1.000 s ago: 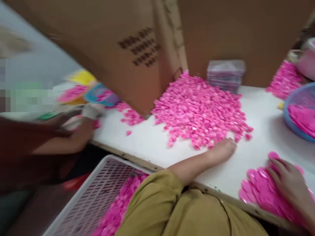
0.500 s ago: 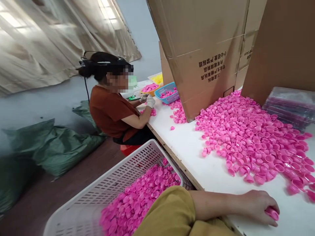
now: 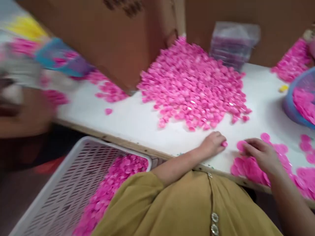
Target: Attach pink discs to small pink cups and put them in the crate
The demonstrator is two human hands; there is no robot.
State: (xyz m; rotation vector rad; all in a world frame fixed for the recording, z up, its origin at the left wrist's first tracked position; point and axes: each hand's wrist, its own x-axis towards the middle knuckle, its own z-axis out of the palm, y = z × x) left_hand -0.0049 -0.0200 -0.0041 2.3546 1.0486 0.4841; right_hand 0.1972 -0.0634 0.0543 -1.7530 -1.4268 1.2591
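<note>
My left hand (image 3: 213, 144) rests on the white table, its fingers closed on a small pink plastic cup (image 3: 224, 144) that pokes out at the fingertips. To its right, my right hand (image 3: 264, 155) pinches a flat pink disc (image 3: 241, 146) between thumb and fingers. Under and around that hand lie many loose pink discs (image 3: 251, 170). Beyond my left hand spreads a large heap of pink cups (image 3: 194, 88). The view is smeared by motion, so fine details do not show.
A white slotted basket (image 3: 83, 141) holding pink pieces stands below the table edge at left. Cardboard (image 3: 98, 42) rises behind the heap. Clear plastic packs (image 3: 232, 44) stand at the back, a blue basin (image 3: 290, 98) at right. A co-worker's arm (image 3: 29, 111) is blurred at far left.
My view has swung to the right and down, bringing my right hand, the loose discs and the blue basin into sight. My left hand still holds the pink cup.
</note>
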